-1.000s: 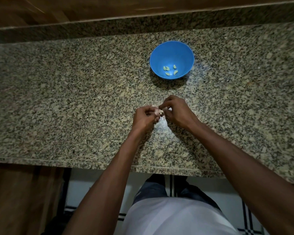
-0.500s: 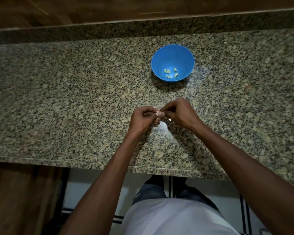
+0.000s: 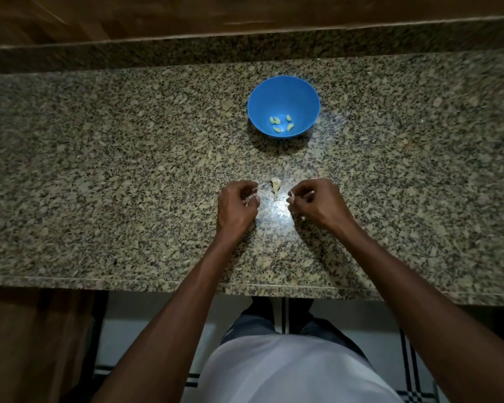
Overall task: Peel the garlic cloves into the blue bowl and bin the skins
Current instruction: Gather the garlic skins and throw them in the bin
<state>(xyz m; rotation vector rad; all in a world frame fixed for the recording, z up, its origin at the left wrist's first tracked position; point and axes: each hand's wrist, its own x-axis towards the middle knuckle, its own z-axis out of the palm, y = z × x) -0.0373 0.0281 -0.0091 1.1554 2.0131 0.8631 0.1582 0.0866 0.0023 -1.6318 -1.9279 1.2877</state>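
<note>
The blue bowl stands on the granite counter past my hands, with several peeled garlic cloves at its bottom. A pale garlic stem with loose skin lies on the counter between my hands. My left hand is to its left, fingers curled round pale bits of garlic skin. To its right, my right hand has its fingers curled, and its fingertips pinch a small pale piece that looks like a garlic clove. Neither hand touches the stem.
The granite counter runs wide to both sides, with a raised granite ledge and a wooden wall behind it. Its front edge lies just below my forearms. No bin is in view.
My hands, which were joined on one garlic piece, have pulled apart. The stem with skin now lies on the counter between them.
</note>
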